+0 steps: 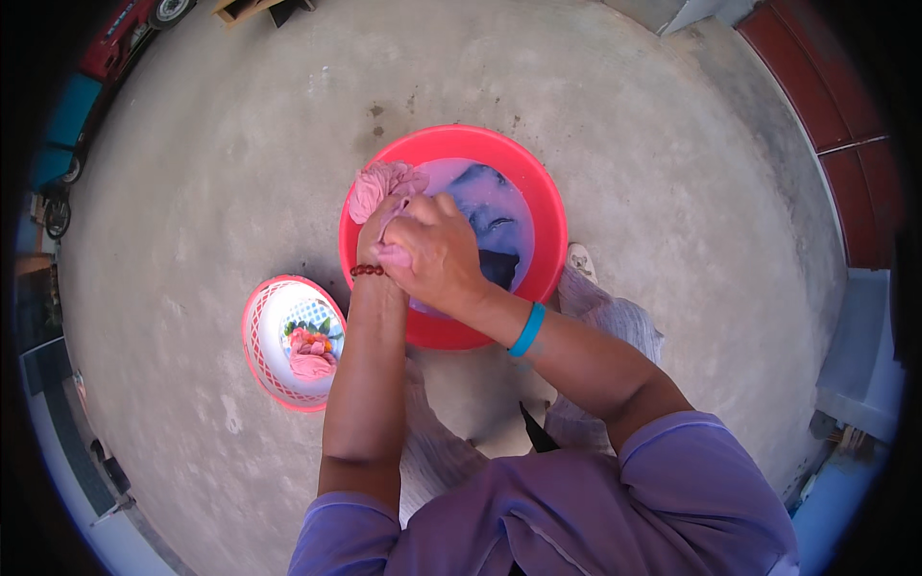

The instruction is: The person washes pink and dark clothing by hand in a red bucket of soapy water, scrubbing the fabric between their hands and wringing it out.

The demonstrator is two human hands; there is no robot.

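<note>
A round red plastic basin stands on the floor before me, holding cloudy water with dark cloth in it. Over its left side my left hand, with a beaded bracelet at the wrist, grips a twisted pink cloth. The cloth's bunched end spreads out beyond the hands. My right hand, with a teal band at its wrist, is closed on the same cloth, crossing over the left and hiding most of its fingers. Part of the cloth shows between the two hands.
A red-rimmed white plastic basket with a pink cloth inside stands left of the basin, partly behind my left forearm. My shoe is by the basin's right side. Vehicles and dark red doors line the edges of the concrete floor.
</note>
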